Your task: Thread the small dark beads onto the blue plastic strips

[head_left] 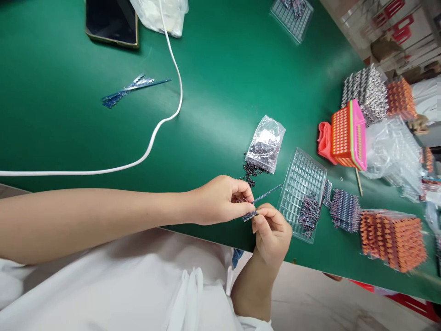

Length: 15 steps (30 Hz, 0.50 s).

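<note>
The left hand (229, 201) and right hand (274, 232), fingertips pinched closed on a small dark strip (248, 216), hold something probably light, stiff and fragile, best gripped by its edges.

We have a plain deep-green counter (213, 101), crossed by a white cable (181, 89). The strip (249, 216) we hold is dark blue with pale marks; the loose strips (129, 92) are blue with whitish patches. We see black beads (252, 170), a black phone screen (112, 20) edged in gold-brown, and a colourless tray (292, 184) patterned as a grid. Its wired pieces (309, 211) mix dark blue and pinkish red. The latticed basket (340, 133) is orange-red, its neighbour (359, 133) bright pink, the cloth (325, 142) coral. Our shirt (131, 280) is plain white; the near stack (392, 239) runs in orange and brown rows.
</note>
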Each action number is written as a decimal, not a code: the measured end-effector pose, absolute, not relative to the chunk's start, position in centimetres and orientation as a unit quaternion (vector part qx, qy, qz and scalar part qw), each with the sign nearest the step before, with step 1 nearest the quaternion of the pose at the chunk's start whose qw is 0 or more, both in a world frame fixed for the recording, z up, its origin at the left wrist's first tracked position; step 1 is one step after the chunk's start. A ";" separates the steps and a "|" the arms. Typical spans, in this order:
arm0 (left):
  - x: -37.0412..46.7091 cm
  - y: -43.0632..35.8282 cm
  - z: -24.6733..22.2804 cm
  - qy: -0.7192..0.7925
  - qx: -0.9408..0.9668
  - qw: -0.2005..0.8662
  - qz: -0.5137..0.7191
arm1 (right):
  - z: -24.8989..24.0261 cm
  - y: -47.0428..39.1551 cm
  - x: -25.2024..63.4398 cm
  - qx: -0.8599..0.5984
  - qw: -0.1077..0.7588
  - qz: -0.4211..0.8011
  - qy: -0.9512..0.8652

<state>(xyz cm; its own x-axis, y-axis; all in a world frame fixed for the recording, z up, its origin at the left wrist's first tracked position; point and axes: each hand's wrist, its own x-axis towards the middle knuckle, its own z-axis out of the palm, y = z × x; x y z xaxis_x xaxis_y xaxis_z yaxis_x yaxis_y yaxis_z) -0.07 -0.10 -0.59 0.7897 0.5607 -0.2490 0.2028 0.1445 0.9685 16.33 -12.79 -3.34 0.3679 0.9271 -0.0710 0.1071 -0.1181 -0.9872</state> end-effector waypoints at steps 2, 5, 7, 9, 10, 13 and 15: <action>-0.1 -0.1 -0.7 0.295 0.649 0.689 0.129 | -3.3 -12.8 16.3 -0.635 0.526 0.391 -0.409; -0.2 -0.1 -0.8 0.293 0.661 0.680 0.125 | -3.3 -12.8 16.4 -0.627 0.528 0.398 -0.412; -0.2 -0.1 -0.8 0.291 0.664 0.677 0.127 | -3.4 -12.9 16.4 -0.623 0.529 0.400 -0.415; -0.2 -0.1 -0.8 0.290 0.661 0.680 0.130 | -3.4 -12.9 16.4 -0.621 0.532 0.397 -0.416; -0.2 -0.2 -0.7 0.290 0.659 0.682 0.131 | -3.4 -12.9 16.4 -0.618 0.536 0.397 -0.416; -0.2 -0.2 -0.7 0.287 0.652 0.690 0.130 | -3.5 -12.9 16.5 -0.605 0.550 0.401 -0.413; -0.2 -0.2 -0.7 0.286 0.649 0.693 0.125 | -3.6 -13.0 16.5 -0.601 0.552 0.403 -0.414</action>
<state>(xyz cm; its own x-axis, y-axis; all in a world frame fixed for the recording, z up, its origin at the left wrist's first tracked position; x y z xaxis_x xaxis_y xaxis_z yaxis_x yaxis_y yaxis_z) -0.17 -0.18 -0.68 0.8051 0.5452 -0.2336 0.1974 0.1251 0.9723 16.51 -12.97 -3.58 0.3321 0.9428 -0.0274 0.0540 -0.0479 -0.9974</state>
